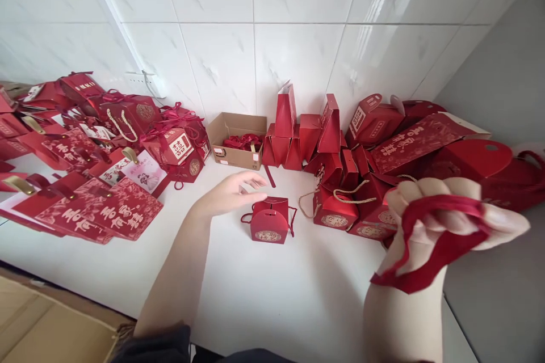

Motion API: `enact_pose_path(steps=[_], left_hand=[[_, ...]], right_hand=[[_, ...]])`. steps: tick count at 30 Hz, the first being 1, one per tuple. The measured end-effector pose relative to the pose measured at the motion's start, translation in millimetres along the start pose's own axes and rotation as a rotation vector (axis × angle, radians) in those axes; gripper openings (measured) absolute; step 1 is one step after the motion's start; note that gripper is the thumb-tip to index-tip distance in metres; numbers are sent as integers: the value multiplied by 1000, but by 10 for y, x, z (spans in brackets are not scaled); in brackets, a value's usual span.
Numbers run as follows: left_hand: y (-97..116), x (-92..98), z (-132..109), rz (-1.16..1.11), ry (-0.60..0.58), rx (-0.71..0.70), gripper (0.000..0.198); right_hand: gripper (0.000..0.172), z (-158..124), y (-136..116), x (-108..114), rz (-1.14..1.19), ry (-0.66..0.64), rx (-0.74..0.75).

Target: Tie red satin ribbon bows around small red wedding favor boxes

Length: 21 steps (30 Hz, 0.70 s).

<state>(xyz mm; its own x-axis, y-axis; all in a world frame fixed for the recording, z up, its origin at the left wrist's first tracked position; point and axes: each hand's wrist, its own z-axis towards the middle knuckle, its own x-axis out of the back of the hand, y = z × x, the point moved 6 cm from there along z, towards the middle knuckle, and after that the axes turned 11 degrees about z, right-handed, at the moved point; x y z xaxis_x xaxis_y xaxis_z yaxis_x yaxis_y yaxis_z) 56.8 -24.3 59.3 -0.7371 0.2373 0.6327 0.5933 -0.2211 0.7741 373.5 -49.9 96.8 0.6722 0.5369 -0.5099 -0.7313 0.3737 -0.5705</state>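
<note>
My left hand reaches out over the white table, fingers stretched and slightly apart, just above and left of a small red gift box with a red ribbon handle. The hand holds nothing. My right hand is raised close to the camera at the right, fingers curled into a fist round a red ribbon that loops over the knuckles and hangs down by the wrist.
Piles of red gift boxes and bags cover the table's left side, more stand at the back right against the tiled wall. An open cardboard box holds red ribbons. A brown carton sits at the lower left.
</note>
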Motion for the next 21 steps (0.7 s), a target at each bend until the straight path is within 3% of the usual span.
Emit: enact_pose_path(steps=[2, 5, 7, 9, 13, 16, 21], left_hand=[[115, -183, 40, -20, -91, -37, 37], [391, -417, 96, -273, -206, -215, 46], [531, -558, 101, -383, -347, -271, 49], [556, -615, 110, -369, -416, -218, 45], [420, -510, 142, -266, -404, -56, 41], [326, -468, 137, -246, -475, 14, 36], [315, -447, 105, -281, -576, -16, 38]], right_hand=[[27, 28, 184, -249, -54, -165, -145], [22, 23, 567, -535, -135, -302, -429], [22, -16, 807, -609, -230, -341, -628], [22, -36, 953, -594, -300, -337, -735], [24, 13, 1058, -451, -442, -286, -753], [26, 76, 1095, -438, -501, -313, -703], [29, 130, 1159, -449, -554, -287, -663]])
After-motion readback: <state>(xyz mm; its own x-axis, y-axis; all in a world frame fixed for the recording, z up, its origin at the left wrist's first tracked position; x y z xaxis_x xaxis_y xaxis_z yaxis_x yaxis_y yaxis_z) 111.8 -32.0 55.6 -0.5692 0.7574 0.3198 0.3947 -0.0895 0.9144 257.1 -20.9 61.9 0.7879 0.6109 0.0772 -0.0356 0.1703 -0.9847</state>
